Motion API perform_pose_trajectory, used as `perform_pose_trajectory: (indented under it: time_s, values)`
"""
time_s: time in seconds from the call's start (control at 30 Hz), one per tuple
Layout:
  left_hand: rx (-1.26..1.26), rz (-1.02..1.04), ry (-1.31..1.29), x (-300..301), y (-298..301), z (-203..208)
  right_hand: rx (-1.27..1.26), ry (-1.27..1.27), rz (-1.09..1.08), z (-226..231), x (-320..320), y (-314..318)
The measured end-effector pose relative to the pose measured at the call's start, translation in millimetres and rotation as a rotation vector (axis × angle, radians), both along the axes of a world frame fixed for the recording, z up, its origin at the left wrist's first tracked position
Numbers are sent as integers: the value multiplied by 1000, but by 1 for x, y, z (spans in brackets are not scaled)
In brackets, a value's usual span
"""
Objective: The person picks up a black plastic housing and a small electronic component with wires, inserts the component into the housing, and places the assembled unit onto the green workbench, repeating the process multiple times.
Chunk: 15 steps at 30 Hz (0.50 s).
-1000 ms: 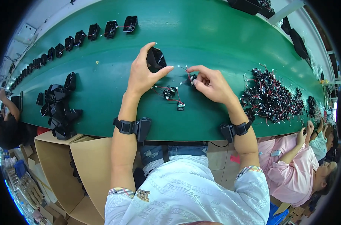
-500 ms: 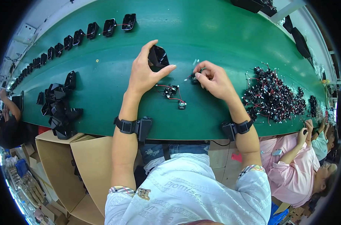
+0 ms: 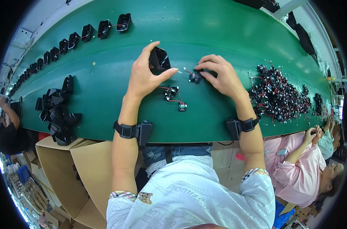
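Note:
My left hand [image 3: 144,72] is wrapped round a hollow black plastic housing [image 3: 160,60], thumb on its near side and fingers along its far left edge. The housing's open face shows a shiny dark interior. To the right, my right hand [image 3: 223,78] has its thumb and fingertips at the edge of a small black wired module [image 3: 195,78]. Thin leads with white connectors stick out from that module, apart from the housing. Nearer to me, another small wired assembly [image 3: 170,93] lies on the green table [image 3: 158,122], joined by red wires to a small black part [image 3: 182,107].
A long row of black housings [image 3: 104,29] runs along the far left. Loose housings [image 3: 59,103] are heaped at the near left, above an open cardboard box [image 3: 91,175]. A large pile of wired modules [image 3: 280,95] lies right. Other people sit along the table at both sides.
My right hand has loosened its curl, and the wired module now shows more fully below its fingertips. The left hand keeps its hold on the housing. The far row sits slightly further left.

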State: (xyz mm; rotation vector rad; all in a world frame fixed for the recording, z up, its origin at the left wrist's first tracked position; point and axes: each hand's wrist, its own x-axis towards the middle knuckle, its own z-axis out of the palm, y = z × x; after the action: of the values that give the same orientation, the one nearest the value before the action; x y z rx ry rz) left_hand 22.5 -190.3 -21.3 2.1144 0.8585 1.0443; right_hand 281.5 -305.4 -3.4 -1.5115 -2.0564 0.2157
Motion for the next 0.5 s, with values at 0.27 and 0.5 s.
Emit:
perform_pose_trajectory:
  time_s: [0.27,0.5]
  values:
    - [-113,-22,-33,0,-5,6,-420,672,-220,15,-16,-7]
    - [-153,-134,-84,2,-15,17,-330,1158,-9,23,-24,-9]
